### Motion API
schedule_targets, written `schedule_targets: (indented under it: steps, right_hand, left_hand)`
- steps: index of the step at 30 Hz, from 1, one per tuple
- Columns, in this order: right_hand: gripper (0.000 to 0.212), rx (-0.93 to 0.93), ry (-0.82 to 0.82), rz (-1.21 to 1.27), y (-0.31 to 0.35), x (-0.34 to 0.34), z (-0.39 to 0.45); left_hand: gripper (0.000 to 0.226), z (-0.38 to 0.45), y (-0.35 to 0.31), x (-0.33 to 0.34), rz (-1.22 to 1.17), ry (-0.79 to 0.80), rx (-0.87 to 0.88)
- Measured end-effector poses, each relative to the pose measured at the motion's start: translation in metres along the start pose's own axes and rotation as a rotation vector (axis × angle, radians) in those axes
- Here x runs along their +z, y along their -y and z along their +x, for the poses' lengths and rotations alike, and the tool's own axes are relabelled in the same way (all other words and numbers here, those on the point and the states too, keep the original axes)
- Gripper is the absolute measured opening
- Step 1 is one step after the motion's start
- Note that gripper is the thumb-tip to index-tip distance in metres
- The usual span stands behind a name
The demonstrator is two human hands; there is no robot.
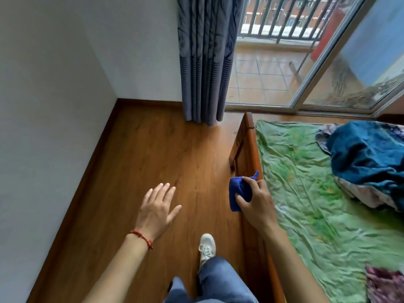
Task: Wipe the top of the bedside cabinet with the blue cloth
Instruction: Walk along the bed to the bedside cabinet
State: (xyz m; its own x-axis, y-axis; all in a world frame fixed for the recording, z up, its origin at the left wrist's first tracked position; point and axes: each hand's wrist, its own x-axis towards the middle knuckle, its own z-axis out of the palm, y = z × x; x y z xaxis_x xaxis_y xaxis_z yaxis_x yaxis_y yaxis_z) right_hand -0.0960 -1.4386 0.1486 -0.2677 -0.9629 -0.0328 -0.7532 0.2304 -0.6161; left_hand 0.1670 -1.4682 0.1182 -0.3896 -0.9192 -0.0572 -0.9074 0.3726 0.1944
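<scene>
Walking along the wooden floor (pixel 135 149) beside a bed, the person has not reached the bedside cabinet: no cabinet shows anywhere in the frame, so which way it lies from the hands cannot be told. At left centre the left hand (pixel 156 209) hangs flat, its fingers spread and holding nothing, a red string bracelet (pixel 141 238) on the wrist. Just right of centre the right hand (pixel 256 205) has its fingers closed round the blue cloth (pixel 238 190), bunched into a wad, one corner poking up toward the bed frame (pixel 248 141). That hand alone is ready to wipe. One white shoe (pixel 207 248) shows at lower centre. One grey curtain (pixel 205 57) hangs at upper centre. On the right lies one green sheet (pixel 306 182) with a dark blue blanket (pixel 367 154) heaped on it.
</scene>
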Motion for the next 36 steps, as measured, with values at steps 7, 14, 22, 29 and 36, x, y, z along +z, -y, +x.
schedule_targets:
  steps: [7, 14, 22, 29, 36]
  right_hand:
    - [0.05, -0.036, 0.015, -0.019, 0.014, -0.01, 0.137]
    - [0.047, -0.011, -0.017, -0.031, 0.03, 0.004, 0.261]
    - [0.048, 0.121, -0.071, -0.021, 0.056, 0.022, 0.399]
    - [0.049, 0.209, -0.118, -0.001, 0.061, 0.023, 0.48]
    - [0.05, 0.255, -0.134, 0.014, 0.038, 0.016, 0.561]
  left_hand:
    - [0.076, 0.139, 0.017, -0.027, -0.018, -0.046, 0.005]
    - [0.077, 0.271, 0.057, -0.033, -0.023, -0.028, 0.046]
    - [0.077, 0.427, 0.113, -0.054, -0.011, 0.01, 0.148]
    - [0.077, 0.532, 0.124, -0.066, 0.003, 0.033, 0.233]
    - [0.059, 0.633, 0.108, -0.057, 0.007, 0.053, 0.314]
